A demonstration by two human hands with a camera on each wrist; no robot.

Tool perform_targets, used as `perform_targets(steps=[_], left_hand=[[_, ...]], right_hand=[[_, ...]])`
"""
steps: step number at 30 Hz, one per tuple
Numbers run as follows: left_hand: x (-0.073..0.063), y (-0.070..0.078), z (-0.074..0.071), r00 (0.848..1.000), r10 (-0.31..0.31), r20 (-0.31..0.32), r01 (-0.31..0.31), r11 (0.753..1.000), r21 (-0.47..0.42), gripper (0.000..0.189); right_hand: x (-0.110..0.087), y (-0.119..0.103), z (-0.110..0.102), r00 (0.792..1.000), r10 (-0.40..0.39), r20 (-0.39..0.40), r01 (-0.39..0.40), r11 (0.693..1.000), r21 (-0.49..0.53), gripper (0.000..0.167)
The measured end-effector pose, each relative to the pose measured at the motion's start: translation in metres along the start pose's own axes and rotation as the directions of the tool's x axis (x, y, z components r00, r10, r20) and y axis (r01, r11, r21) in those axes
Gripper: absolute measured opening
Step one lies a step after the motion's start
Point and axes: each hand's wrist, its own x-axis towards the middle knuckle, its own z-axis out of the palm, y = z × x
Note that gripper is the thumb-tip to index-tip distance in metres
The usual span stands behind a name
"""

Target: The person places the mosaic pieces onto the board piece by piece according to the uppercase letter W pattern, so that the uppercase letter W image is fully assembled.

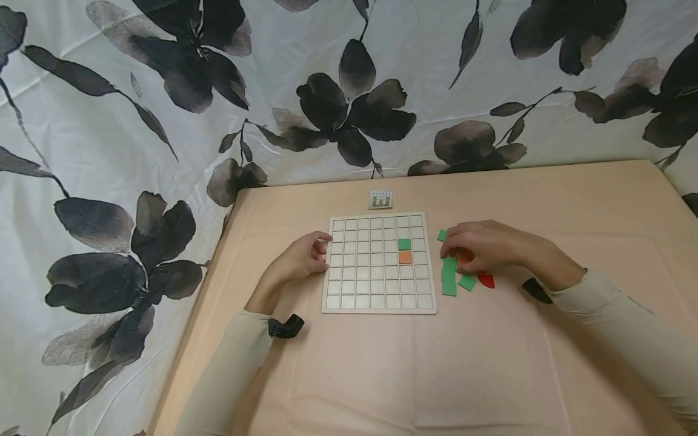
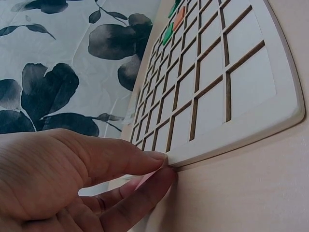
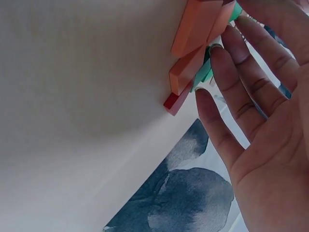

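Observation:
A white grid board (image 1: 378, 306) lies flat on the table. My left hand (image 1: 302, 257) pinches its left rim between thumb and fingers, close up in the left wrist view. One green tile (image 1: 404, 244) and an orange tile (image 1: 405, 257) sit in neighbouring cells of the board. Right of the board, my right hand (image 1: 488, 247) reaches over a loose group of tiles, fingers spread and slightly bent. Orange blocks (image 3: 197, 29) lie by its fingertips in the right wrist view. Loose green tiles (image 1: 449, 288) and a red piece with a curved edge (image 1: 486, 281) show beside the hand.
A small card (image 1: 380, 200) with a printed grid pattern lies behind the board. The beige tabletop (image 1: 354, 375) ends at a flower-printed cloth (image 1: 327, 60) at the back and left. A black band (image 1: 286, 327) is on the left wrist.

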Motion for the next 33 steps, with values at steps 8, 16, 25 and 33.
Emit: perform_targets(steps=[8, 16, 25, 33], left_hand=[[-0.0010, 0.0006, -0.0003, 1.000, 0.000, 0.000, 0.000, 1.000, 0.010, 0.061], [-0.0018, 0.0010, -0.0007, 1.000, -0.009, -0.003, 0.009, 1.000, 0.018, 0.061], [-0.0027, 0.0003, -0.0003, 1.000, -0.025, -0.012, 0.025, 0.999, 0.022, 0.061], [-0.0031, 0.0002, -0.0002, 1.000, -0.027, -0.015, 0.027, 1.000, 0.013, 0.060]], right_hand=[[0.0018, -0.0008, 0.0014, 1.000, -0.016, -0.010, 0.016, 1.000, -0.006, 0.023], [0.0026, 0.0016, 0.0048, 0.999, -0.026, -0.027, 0.026, 1.000, -0.014, 0.022], [0.0037, -0.0002, 0.0040, 0.999, -0.037, -0.028, 0.036, 0.999, -0.021, 0.021], [0.0053, 0.0016, 0.0039, 0.998, -0.063, -0.029, 0.062, 0.998, -0.033, 0.019]])
